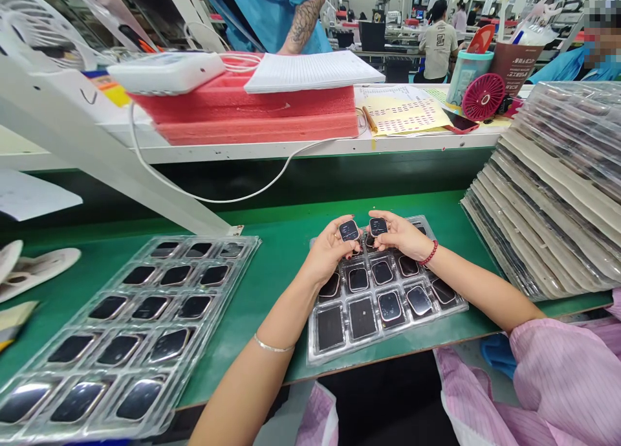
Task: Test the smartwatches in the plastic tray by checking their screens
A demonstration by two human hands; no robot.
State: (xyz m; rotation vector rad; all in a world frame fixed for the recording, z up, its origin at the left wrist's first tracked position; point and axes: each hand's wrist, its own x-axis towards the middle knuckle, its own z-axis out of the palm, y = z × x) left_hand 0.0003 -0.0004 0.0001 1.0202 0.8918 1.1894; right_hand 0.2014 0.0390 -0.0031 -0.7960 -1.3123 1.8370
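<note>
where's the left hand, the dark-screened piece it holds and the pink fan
Left hand [328,250], head view: its middle
Dark-screened piece [348,231], head view: middle of its screen
Pink fan [484,97], head view: hub of its front

The single head view looks from the wearer's eye level, above the near edge of the green tabletop [279,258], facing forward and down across it. It sits close to the left hand [337,242] and right hand [398,235] over that tabletop. Wide framing also takes in the white shelf [204,151] beyond it and, farther back, small shapes, probably workbenches [398,53].
</note>
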